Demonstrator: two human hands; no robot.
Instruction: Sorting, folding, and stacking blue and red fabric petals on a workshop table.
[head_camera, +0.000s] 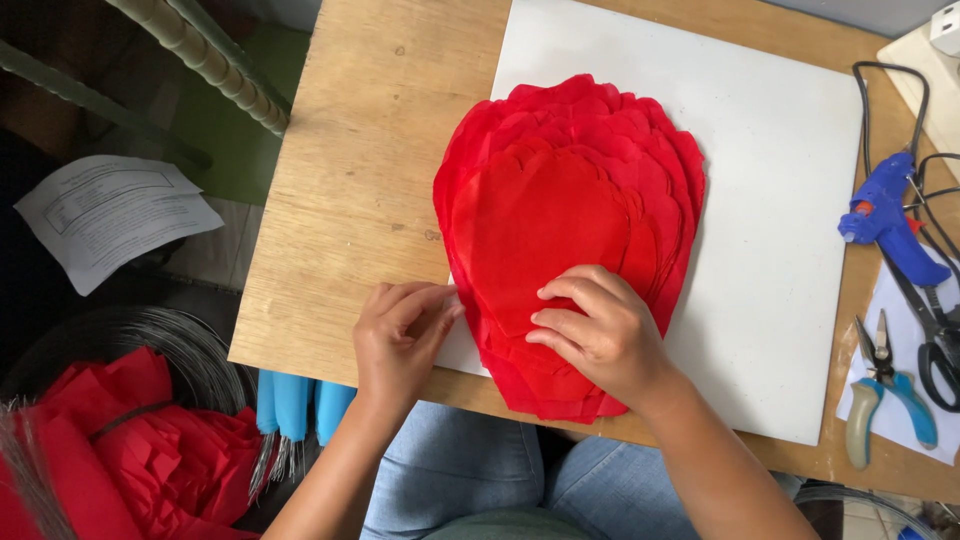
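A pale wooden table fills the view in soft daylight; up-left of the hands, a green floor and twisted chair rails

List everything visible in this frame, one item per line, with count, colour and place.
paper petals: one stack, red, on the white board
white board: one, white, on the table
table: one, light wood, centre
glue gun: one, blue, right edge
scissors: one, black, right edge
pliers: one, blue and grey handles, lower right
printed sheet: one, white, floor at left
crumpled tissue paper: one heap, red, lower left
wire coil: one, grey, lower left
left hand: pinching the stack's left edge
right hand: pressing on the stack
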